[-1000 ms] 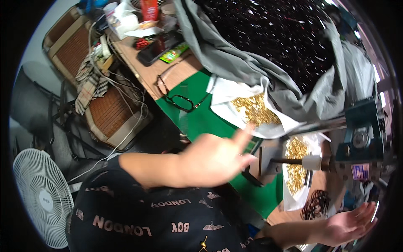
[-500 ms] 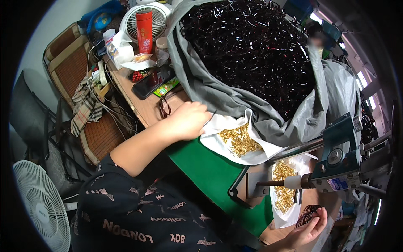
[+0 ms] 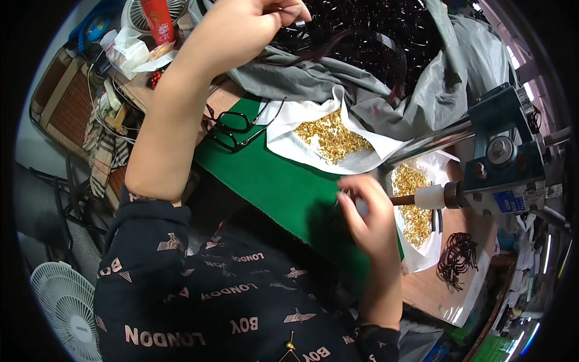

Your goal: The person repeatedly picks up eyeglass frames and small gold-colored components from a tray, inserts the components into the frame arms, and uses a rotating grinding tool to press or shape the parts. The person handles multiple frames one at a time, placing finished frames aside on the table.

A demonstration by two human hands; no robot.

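My left hand [image 3: 259, 30] reaches over a grey sack [image 3: 283, 84] heaped with shiny black strips [image 3: 362, 36]. Its fingers are drawn together; what they hold is too small to make out, and some strips below look smeared by motion. My right hand [image 3: 374, 220] is above the green mat [image 3: 271, 193], left of the machine's rod [image 3: 403, 200]. Thumb and fingertips curl toward each other around something blurred. Black-framed eyeglasses [image 3: 236, 123] lie unfolded on the mat's far left end, beside my left forearm. A bundle of dark bands [image 3: 457, 259] rests on the wooden tabletop at right.
Small golden metal pieces [image 3: 332, 136] lie on white sheeting [image 3: 283, 142], with more golden pieces [image 3: 413, 208] beside the teal machine [image 3: 506, 139]. A red bottle [image 3: 158, 21] stands far left. A white fan [image 3: 69, 314] and a wooden-framed chair [image 3: 54, 99] are left.
My left hand has moved from the eyeglasses up to the sack of strips. My right hand has left the bundle of bands and moved left in front of the machine. The view has shifted.
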